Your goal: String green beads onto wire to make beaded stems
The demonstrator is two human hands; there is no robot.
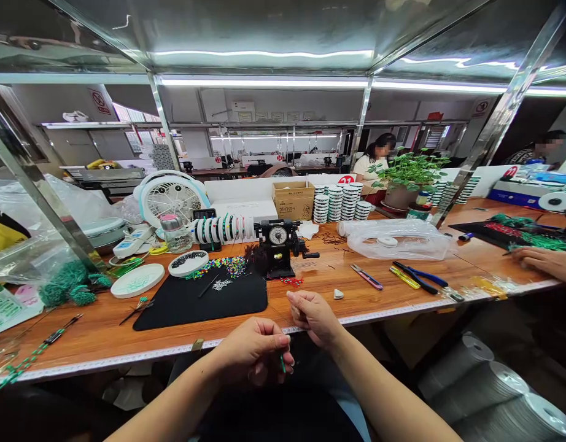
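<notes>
My left hand (258, 348) is closed just in front of the table edge. A small thin green piece (283, 363), maybe cord or tubing, sticks out below its fingertips. My right hand (314, 316) is curled in a pinch at the edge, slightly higher and to the right; what its fingers hold, if anything, is too fine to make out. Beyond the hands stands a black hand-crank winding machine (279, 245) with a dial, and white spools (223, 229) in a row on its left. A black mat (218, 301) with colourful beads (234, 266) lies left of it.
Right of my hands lie a white lump (339, 294), snips (366, 276) and blue-handled pliers (421, 274). White dishes (138, 280), a fan (175, 195) and green cord (67, 288) are at left. Stacked spools (342, 202) stand behind. A co-worker's hand (538, 259) rests at far right.
</notes>
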